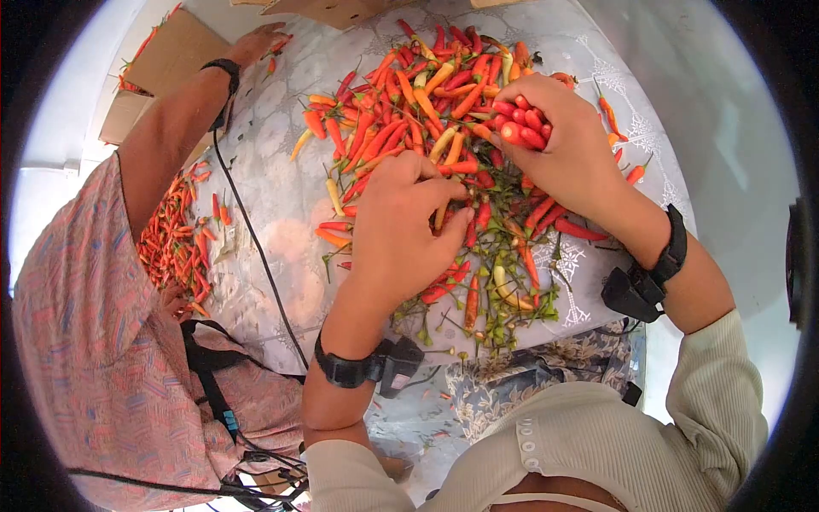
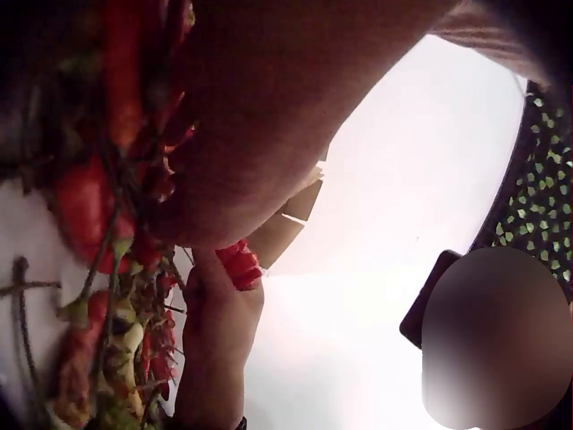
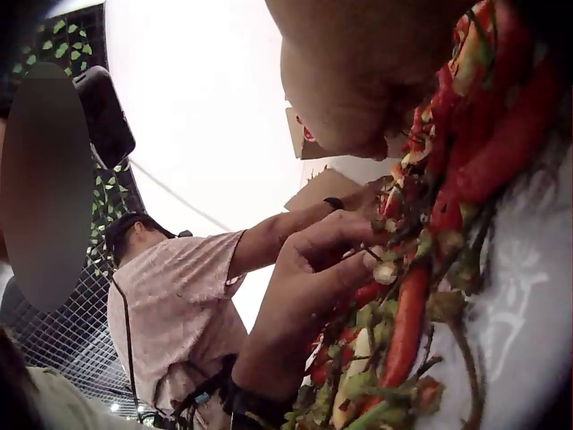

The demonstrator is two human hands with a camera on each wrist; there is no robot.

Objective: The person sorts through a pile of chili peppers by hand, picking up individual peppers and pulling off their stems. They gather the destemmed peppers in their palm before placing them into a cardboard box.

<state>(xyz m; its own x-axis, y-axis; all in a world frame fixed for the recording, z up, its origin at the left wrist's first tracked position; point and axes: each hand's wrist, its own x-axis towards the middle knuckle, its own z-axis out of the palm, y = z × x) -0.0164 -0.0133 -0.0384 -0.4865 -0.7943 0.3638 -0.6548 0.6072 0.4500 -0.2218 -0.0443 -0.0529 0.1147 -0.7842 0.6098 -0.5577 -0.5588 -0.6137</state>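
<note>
A large heap of red, orange and yellow chili peppers (image 1: pixel 375 128) covers the table in front of me. My right hand (image 1: pixel 567 141) curls round a bunch of red chili peppers (image 1: pixel 522 124), their rounded ends showing between thumb and fingers above the heap's right side. Lower and to the left, my left hand (image 1: pixel 401 226) is palm down at the heap, thumb and forefinger bent together to pinch a chili pepper that they mostly hide. In the right wrist view, the left fingertips sit among peppers and green stalks. Loose green stems (image 1: pixel 503 316) gather at the near edge.
At left, another person's arm (image 1: pixel 175 145) reaches across the table (image 1: pixel 281 179), with a second pile of small red chilies (image 1: pixel 171 230) beside it. A black cable (image 1: pixel 247 226) crosses the tabletop. Cardboard boxes (image 1: pixel 175 51) stand along the far left.
</note>
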